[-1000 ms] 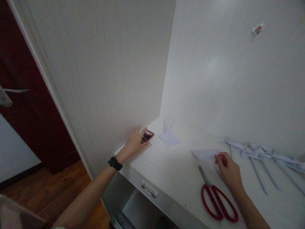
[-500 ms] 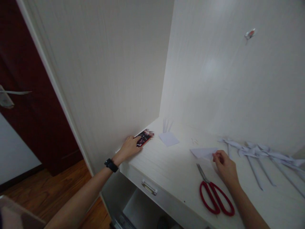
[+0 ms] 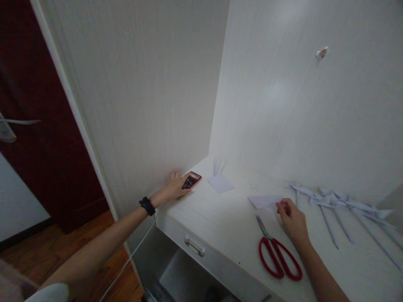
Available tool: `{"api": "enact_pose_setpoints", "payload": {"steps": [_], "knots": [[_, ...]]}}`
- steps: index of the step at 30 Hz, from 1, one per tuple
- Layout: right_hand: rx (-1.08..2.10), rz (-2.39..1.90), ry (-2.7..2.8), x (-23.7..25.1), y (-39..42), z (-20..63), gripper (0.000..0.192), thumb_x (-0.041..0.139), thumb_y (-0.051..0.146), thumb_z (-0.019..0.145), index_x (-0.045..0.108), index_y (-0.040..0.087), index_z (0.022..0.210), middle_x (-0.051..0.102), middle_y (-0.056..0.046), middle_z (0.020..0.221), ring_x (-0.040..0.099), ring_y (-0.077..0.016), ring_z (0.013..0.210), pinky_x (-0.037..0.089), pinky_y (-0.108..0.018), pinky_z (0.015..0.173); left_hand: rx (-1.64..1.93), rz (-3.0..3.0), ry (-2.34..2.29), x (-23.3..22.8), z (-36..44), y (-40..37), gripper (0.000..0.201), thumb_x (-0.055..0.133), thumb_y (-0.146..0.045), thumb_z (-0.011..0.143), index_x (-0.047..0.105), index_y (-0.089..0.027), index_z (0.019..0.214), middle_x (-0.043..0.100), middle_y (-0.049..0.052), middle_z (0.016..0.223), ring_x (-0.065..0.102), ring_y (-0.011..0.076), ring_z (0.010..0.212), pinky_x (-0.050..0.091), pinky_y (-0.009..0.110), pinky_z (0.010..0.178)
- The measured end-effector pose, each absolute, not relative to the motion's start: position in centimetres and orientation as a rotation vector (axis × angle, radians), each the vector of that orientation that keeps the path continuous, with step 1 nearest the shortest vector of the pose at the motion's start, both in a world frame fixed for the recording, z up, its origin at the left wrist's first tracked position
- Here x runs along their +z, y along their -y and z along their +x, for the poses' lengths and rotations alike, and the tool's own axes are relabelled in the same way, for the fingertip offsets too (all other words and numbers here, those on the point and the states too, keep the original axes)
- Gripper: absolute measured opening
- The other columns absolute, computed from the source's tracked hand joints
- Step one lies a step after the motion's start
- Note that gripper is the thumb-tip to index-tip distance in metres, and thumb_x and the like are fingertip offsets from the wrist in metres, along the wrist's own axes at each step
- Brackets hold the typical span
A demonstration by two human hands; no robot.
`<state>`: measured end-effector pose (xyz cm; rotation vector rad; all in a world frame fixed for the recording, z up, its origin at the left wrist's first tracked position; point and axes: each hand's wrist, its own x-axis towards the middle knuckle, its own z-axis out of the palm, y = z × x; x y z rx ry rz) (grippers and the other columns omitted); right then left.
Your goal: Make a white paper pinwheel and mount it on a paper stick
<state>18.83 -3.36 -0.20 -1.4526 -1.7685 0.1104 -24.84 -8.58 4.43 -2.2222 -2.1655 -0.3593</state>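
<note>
At the far left of the tabletop, beside the side panel, my left hand lies across a smartphone whose screen is lit, its thumb and fingers at the two long edges. My right hand pinches the right corner of a triangular piece of folded white paper that rests on the table. Scissors with red handles lie just in front of the paper, blades pointing away and slightly apart. A square of white paper is between the phone and the folded piece.
Thin paper strips stand near the back corner. Several folded paper stems lie at the right. Below the tabletop is a drawer front with a metal handle. A white cable runs down left of it.
My left hand has shifted over the phone, covering more of its near end. A white cable now shows below my left wrist. My right hand keeps its pinch; the view has moved slightly.
</note>
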Motion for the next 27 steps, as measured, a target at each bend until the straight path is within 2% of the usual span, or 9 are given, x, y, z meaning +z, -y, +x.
{"api": "enact_pose_setpoints", "payload": {"steps": [3, 8, 14, 19, 21, 24, 27], "knots": [[0.111, -1.470, 1.764, -0.3, 3.3, 18.9, 0.026, 0.040, 0.047, 0.081, 0.047, 0.022, 0.079, 0.057, 0.001, 0.058, 0.055, -0.0159, 0.053, 0.039, -0.025, 0.055, -0.328, -2.236, 2.169, 3.7, -25.6, 9.4, 0.083, 0.056, -0.042, 0.074, 0.018, -0.011, 0.141, 0.041, 0.020, 0.135, 0.040, 0.0340, 0.122, 0.031, 0.041, 0.097], [0.123, -1.436, 1.762, -0.2, 3.4, 18.9, 0.026, 0.040, 0.047, 0.081, 0.047, 0.022, 0.079, 0.057, 0.000, 0.059, 0.055, -0.0158, 0.053, 0.039, -0.025, 0.055, -0.319, -2.221, 2.256, 3.8, -25.6, 9.0, 0.090, 0.060, -0.038, 0.070, 0.013, -0.009, 0.141, 0.054, 0.019, 0.122, 0.051, 0.0308, 0.111, 0.038, 0.035, 0.089], [0.119, -1.430, 1.755, -0.1, 3.5, 18.8, 0.025, 0.040, 0.045, 0.081, 0.048, 0.021, 0.080, 0.058, -0.001, 0.059, 0.055, -0.0163, 0.053, 0.039, -0.025, 0.054, -0.346, -2.194, 2.242, 4.4, -25.0, 9.6, 0.086, 0.062, -0.040, 0.070, 0.020, -0.007, 0.137, 0.050, 0.021, 0.126, 0.046, 0.0321, 0.116, 0.036, 0.038, 0.093], [0.104, -1.425, 1.785, 0.0, 3.6, 18.7, 0.025, 0.039, 0.044, 0.082, 0.048, 0.021, 0.080, 0.058, 0.000, 0.059, 0.054, -0.0159, 0.052, 0.039, -0.025, 0.053, -0.681, -2.412, 1.890, 4.3, -21.0, 10.7, 0.054, 0.053, -0.027, 0.079, 0.037, -0.016, 0.130, 0.046, 0.013, 0.130, 0.041, 0.0241, 0.121, 0.030, 0.038, 0.103], [0.093, -1.421, 1.789, 0.2, 3.7, 18.6, 0.025, 0.038, 0.044, 0.083, 0.048, 0.021, 0.079, 0.057, 0.000, 0.058, 0.054, -0.0160, 0.051, 0.039, -0.025, 0.052, -0.844, -2.519, 1.746, 4.3, -17.9, 10.9, 0.048, 0.052, -0.024, 0.080, 0.041, -0.017, 0.126, 0.045, 0.011, 0.130, 0.038, 0.0227, 0.124, 0.029, 0.038, 0.105], [0.078, -1.405, 1.789, 0.4, 4.0, 18.4, 0.026, 0.037, 0.045, 0.083, 0.047, 0.021, 0.078, 0.056, 0.000, 0.056, 0.054, -0.0164, 0.050, 0.039, -0.026, 0.051, -1.064, -2.682, 1.537, 4.5, -12.8, 10.6, 0.053, 0.055, -0.026, 0.079, 0.038, -0.020, 0.129, 0.046, 0.011, 0.129, 0.041, 0.0222, 0.121, 0.031, 0.040, 0.105], [0.095, -1.396, 1.801, 0.4, 4.2, 18.2, 0.028, 0.037, 0.048, 0.083, 0.047, 0.022, 0.079, 0.058, 0.000, 0.057, 0.055, -0.0170, 0.048, 0.040, -0.026, 0.049, -1.266, -2.786, 1.324, 4.7, -8.0, 9.3, 0.069, 0.063, -0.033, 0.074, 0.032, -0.017, 0.133, 0.044, 0.014, 0.130, 0.039, 0.0242, 0.122, 0.034, 0.043, 0.103]]}}
